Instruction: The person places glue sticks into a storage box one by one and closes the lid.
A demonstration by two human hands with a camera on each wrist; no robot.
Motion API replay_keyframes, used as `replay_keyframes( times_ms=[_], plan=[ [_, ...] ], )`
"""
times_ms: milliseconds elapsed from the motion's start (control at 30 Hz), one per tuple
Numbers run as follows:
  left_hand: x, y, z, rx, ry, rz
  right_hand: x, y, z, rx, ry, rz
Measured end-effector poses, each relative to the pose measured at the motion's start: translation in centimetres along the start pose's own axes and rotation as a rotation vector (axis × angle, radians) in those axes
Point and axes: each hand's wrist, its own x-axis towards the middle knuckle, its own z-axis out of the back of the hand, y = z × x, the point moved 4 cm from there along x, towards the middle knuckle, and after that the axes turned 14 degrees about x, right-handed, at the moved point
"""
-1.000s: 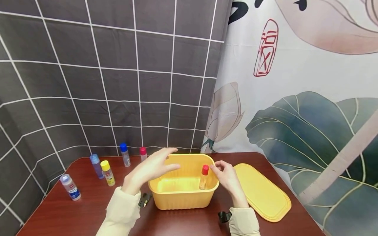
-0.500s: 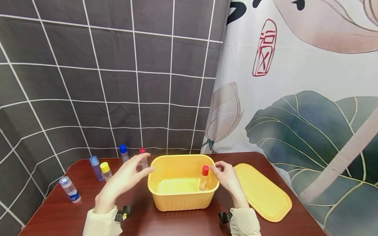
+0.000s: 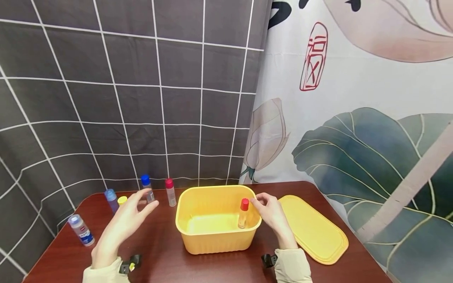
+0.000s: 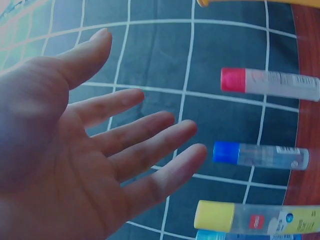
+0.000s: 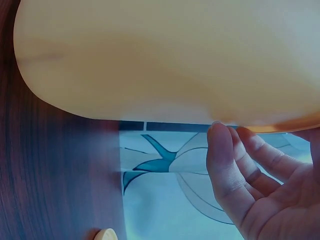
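My left hand (image 3: 122, 222) is over the left side of the table, fingers spread and holding nothing. In the left wrist view its palm faces glue bottles with a pink-red cap (image 4: 233, 80), a blue cap (image 4: 226, 153) and a yellow cap (image 4: 214, 215). A yellow plastic box (image 3: 212, 243) stands open in the middle. One red-capped glue bottle (image 3: 242, 217) stands inside it, toward the right end. At the box's right rim, my right hand (image 3: 274, 214) has its thumb and curled fingertips on the edge, pinching it; its fingertips (image 5: 220, 137) show there in the right wrist view.
A yellow lid (image 3: 315, 230) lies flat on the dark red table (image 3: 205, 271), right of the box. Farther left stand a light-blue-capped bottle (image 3: 111, 199) and a clear-capped one with a blue label (image 3: 82, 231). A grey gridded cloth (image 3: 134, 102) hangs behind the table.
My left hand has moved left from over the box, past the pink-red-capped bottle, and now partly covers the yellow-capped one. My right hand has stayed at the box's rim.
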Motion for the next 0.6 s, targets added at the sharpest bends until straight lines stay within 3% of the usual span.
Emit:
replay_keyframes(
  times_ms=[267,433,600],
  plan=[
    [-0.2,1.5,0.9,0.058,-0.098,0.032,0.0,0.0,-0.2,0.002,0.013,-0.009],
    [-0.3,1.8,1.4,0.06,-0.143,0.03,0.2,0.2,0.0,-0.017,-0.003,0.009],
    [-0.6,2.0,1.7,0.114,-0.174,0.071,0.0,0.0,0.0,-0.021,-0.002,-0.001]
  ],
)
